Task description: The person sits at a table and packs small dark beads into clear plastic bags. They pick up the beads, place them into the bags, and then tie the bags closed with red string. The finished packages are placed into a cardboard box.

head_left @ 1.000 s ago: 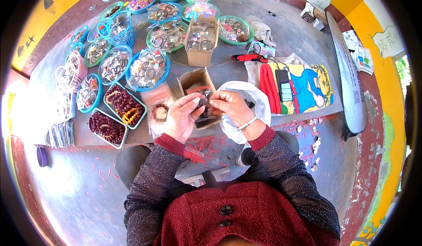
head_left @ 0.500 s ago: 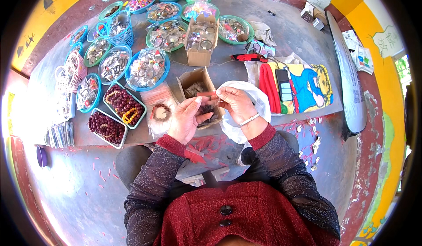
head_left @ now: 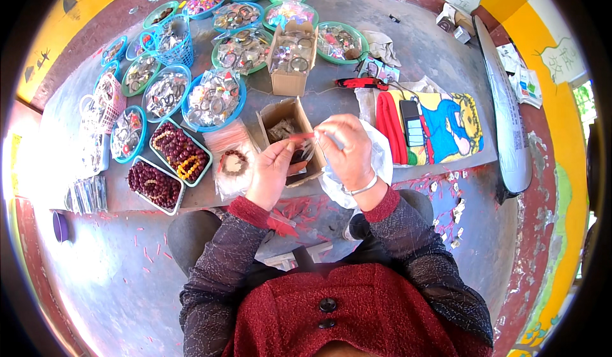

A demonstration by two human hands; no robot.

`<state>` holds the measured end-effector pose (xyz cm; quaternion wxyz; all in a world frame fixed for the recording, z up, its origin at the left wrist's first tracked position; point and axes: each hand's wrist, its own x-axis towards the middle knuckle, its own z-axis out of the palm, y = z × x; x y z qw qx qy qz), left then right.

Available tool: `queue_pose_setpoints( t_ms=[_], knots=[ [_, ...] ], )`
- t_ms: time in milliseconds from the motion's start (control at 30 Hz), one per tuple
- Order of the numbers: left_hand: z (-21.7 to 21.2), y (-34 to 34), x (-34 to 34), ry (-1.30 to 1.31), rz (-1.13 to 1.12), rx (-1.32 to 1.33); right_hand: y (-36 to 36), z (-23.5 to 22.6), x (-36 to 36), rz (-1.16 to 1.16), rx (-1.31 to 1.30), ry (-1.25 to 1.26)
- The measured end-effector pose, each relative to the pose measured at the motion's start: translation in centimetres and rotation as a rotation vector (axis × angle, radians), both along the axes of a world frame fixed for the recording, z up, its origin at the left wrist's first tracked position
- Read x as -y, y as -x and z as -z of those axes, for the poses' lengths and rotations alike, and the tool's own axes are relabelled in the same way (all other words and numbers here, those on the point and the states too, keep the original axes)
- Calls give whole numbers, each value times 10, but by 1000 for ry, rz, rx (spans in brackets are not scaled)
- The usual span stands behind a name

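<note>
Both hands meet over an open cardboard box (head_left: pixel 287 140) on the grey tabletop (head_left: pixel 421 64). The left hand (head_left: pixel 273 169) and right hand (head_left: pixel 347 150) each pinch an end of a thin red strip (head_left: pixel 301 137), possibly a tie, stretched between them above the box. A beaded bracelet (head_left: pixel 233 162) lies just left, on a clear bag.
</note>
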<state>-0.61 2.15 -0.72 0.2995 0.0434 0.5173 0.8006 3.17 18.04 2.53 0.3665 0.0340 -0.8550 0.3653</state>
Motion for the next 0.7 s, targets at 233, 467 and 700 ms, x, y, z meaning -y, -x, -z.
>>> queue_pose_setpoints(
  t_ms=[233,467,700],
  knots=[
    [2,-9,-6,264,-26,-500,-5,-7,9,-71,-87,-325],
    [-4,-6,-1,518,-20,-964,-5,-5,9,-97,-77,-429],
    [-7,-5,-1,571,-43,-1214,-8,-6,15,-69,-7,-490]
  ],
)
